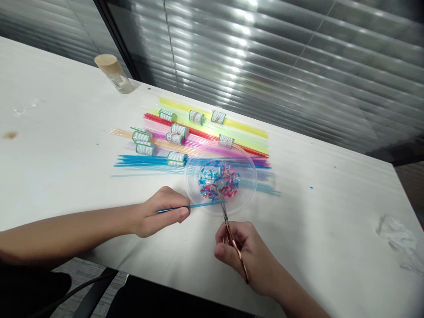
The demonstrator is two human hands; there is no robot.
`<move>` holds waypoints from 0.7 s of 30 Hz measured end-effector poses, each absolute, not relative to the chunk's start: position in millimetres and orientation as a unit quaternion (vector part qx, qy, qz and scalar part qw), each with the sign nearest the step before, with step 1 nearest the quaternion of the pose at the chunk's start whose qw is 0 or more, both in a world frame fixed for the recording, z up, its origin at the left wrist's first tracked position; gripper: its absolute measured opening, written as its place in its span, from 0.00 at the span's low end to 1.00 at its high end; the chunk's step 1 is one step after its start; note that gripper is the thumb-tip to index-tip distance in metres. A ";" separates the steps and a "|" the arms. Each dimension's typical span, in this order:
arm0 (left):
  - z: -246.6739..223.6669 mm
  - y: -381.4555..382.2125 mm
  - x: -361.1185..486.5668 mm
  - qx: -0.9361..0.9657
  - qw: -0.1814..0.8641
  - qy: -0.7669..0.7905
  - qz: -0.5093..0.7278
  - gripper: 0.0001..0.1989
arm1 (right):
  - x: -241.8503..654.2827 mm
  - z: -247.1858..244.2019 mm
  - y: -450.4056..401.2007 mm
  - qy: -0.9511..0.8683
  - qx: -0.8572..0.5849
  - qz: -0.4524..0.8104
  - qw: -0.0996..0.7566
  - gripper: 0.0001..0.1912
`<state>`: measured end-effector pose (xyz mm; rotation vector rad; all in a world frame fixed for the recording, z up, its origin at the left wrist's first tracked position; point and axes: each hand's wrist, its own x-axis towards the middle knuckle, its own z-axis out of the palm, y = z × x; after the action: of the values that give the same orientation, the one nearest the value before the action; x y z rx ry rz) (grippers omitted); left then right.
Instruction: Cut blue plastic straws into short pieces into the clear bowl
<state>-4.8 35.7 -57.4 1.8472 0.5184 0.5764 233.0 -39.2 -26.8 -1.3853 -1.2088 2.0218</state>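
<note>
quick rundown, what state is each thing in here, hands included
left hand, closed on the blue straw
blue straw, held, far end over the bowl
right hand, gripping the scissors
scissors, blades at the straw; open or shut unclear
bowl, upright, partly filled
cut pieces, heaped inside
straw bundles, lying flat
paper labels, curled
jar, lid on
blinds, lowered

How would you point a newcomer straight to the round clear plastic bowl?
On the white table below the grey slatted blinds, find the long, thin, coloured plastic sticks. The bowl overlaps their near side, with the copper-handled metal scissors in the right hand reaching over it. Unlike the sticks, it is round and holds tiny blue, red and whitish pieces.
</note>
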 end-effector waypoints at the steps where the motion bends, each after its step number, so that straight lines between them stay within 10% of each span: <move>1: -57.3 35.8 -4.8 0.778 0.538 0.217 0.241 0.20 | 233.0 -27.3 -39.3 -0.432 -0.498 0.724 0.204 0.24; 21: -57.5 36.0 -3.3 0.788 0.523 0.211 0.248 0.20 | 234.0 -27.1 -41.7 -0.451 -0.481 0.725 0.200 0.26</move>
<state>-3.3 36.0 -57.5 1.8861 0.5050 0.5940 234.0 -41.7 -27.1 -1.3453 -1.2607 2.0263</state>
